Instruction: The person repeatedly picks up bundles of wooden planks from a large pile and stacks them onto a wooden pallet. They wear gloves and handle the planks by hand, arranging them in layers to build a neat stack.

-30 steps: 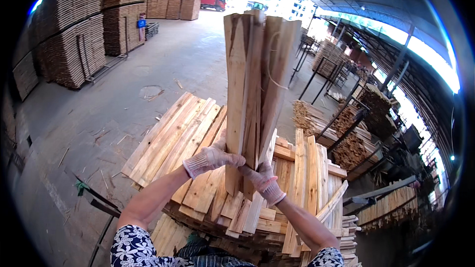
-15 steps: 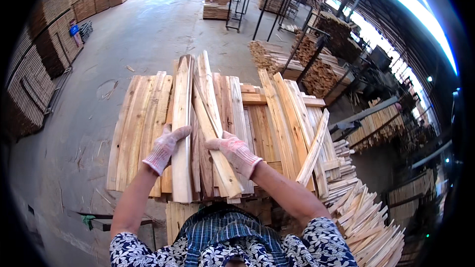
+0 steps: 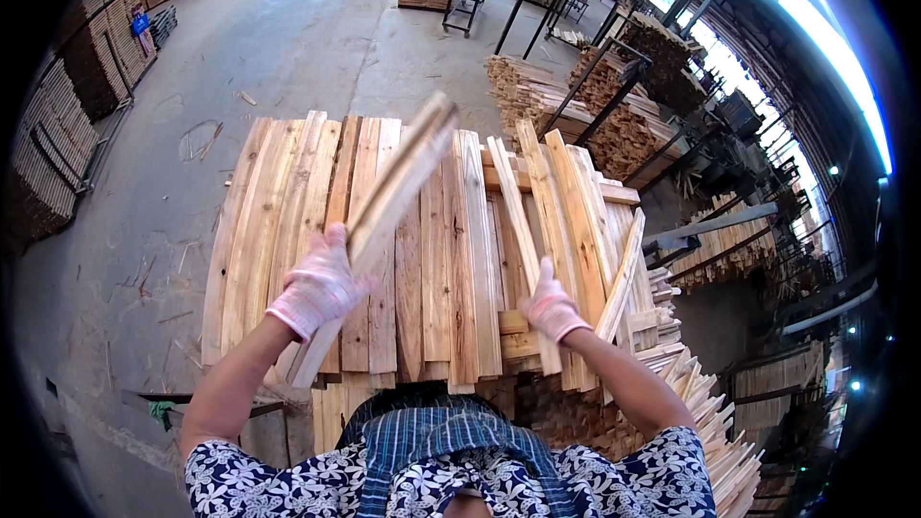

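My left hand (image 3: 318,286), in a pale stained knit glove, is closed round a wooden plank (image 3: 398,182). The plank is raised and slanted, its far end leaning right and blurred by motion. My right hand (image 3: 553,309), gloved the same way, has its fingers curled over a narrow wooden strip (image 3: 515,221), with the thumb pointing away from me. That strip lies slightly askew over the right part of the pile. Beneath both hands spreads a layer of side-by-side boards (image 3: 369,259). The fingers under the plank are partly hidden.
Right of the pile, a loose strip (image 3: 622,273) lies slanted and a heap of thin offcuts (image 3: 715,432) slopes down. Farther off stand dark metal frames (image 3: 614,101) and stacked timber (image 3: 624,139). Tall board stacks (image 3: 58,153) line the left side. Wood scraps (image 3: 211,141) litter the concrete floor.
My right hand has moved right with a narrow strip, away from the pile's middle. My left hand has shifted slightly left, and its plank has swung from nearly straight to slanting right.
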Motion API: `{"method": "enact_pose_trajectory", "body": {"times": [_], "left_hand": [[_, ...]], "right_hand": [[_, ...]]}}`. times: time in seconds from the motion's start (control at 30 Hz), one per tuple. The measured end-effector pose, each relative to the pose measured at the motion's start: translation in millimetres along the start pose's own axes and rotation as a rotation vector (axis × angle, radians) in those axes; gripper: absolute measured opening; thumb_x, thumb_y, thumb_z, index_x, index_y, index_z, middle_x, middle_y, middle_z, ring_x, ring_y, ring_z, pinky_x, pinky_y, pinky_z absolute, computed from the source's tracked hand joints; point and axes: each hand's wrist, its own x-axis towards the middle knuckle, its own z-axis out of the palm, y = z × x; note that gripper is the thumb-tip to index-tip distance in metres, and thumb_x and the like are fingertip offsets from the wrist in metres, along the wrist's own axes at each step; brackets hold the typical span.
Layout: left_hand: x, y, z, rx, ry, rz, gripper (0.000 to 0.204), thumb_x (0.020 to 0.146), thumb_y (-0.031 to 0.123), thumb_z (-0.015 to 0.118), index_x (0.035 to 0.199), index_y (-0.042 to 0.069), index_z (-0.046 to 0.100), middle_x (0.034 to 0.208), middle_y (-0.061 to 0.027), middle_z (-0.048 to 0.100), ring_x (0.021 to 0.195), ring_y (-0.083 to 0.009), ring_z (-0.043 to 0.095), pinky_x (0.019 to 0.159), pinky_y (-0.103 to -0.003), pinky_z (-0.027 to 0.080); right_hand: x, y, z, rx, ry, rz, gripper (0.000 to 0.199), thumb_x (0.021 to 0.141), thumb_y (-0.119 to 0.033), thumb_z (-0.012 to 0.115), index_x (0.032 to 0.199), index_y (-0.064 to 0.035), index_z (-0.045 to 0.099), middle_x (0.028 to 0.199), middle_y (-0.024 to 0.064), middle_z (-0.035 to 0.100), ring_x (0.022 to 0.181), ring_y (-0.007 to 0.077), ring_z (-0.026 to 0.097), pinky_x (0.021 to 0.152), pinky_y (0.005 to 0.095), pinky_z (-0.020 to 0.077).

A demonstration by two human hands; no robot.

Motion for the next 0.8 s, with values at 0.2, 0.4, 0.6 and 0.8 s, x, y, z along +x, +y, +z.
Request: {"method": "enact_pose_trajectory", "body": {"times": [0.2,0.4,0.6,0.8], "left_hand": [[-14,4,37,0.449,0.055,0.166,0.094,0.075,0.045,0.073,0.146,0.007,0.024,0.127,-0.0238,0.04,0.116,-0.0391,0.049,0.088,-0.052,0.045],[-14,11,33,0.36,0.029,0.14,0.092,0.074,0.04,0.075,0.147,0.012,0.026,0.125,-0.0238,0.042,0.114,-0.041,0.05,0.093,-0.051,0.045],[-7,9,28,0.09,-0.005,0.108,0.097,0.067,0.023,0.083,0.147,0.01,0.03,0.129,-0.0212,0.046,0.121,-0.0378,0.049,0.101,-0.045,0.044],[2,6,20,-0.583,-0.043,0.115,0.106,0.062,0.009,0.087,0.149,0.005,0.027,0.14,-0.0201,0.045,0.126,-0.0288,0.048,0.108,-0.036,0.04]], "right_hand": [[8,6,-9,-0.169,-0.179,-0.174,0.097,0.09,-0.05,0.059,0.154,-0.005,0.003,0.143,0.0349,0.034,0.133,0.0448,0.041,0.109,0.0457,0.0386],[55,-4,29,0.248,0.148,-0.337,0.074,0.093,-0.036,0.058,0.15,-0.0059,0.021,0.132,0.0233,0.043,0.126,0.0362,0.047,0.109,0.0401,0.0384],[78,-30,57,0.324,0.166,-0.45,0.059,0.097,-0.018,0.056,0.149,-0.0147,0.03,0.12,0.0101,0.047,0.117,0.0246,0.051,0.113,0.0349,0.0336],[78,-9,23,0.238,0.017,-0.429,0.083,0.093,-0.042,0.058,0.156,-0.0295,0.006,0.154,0.0254,0.027,0.14,0.0347,0.037,0.111,0.0471,0.0352]]}}
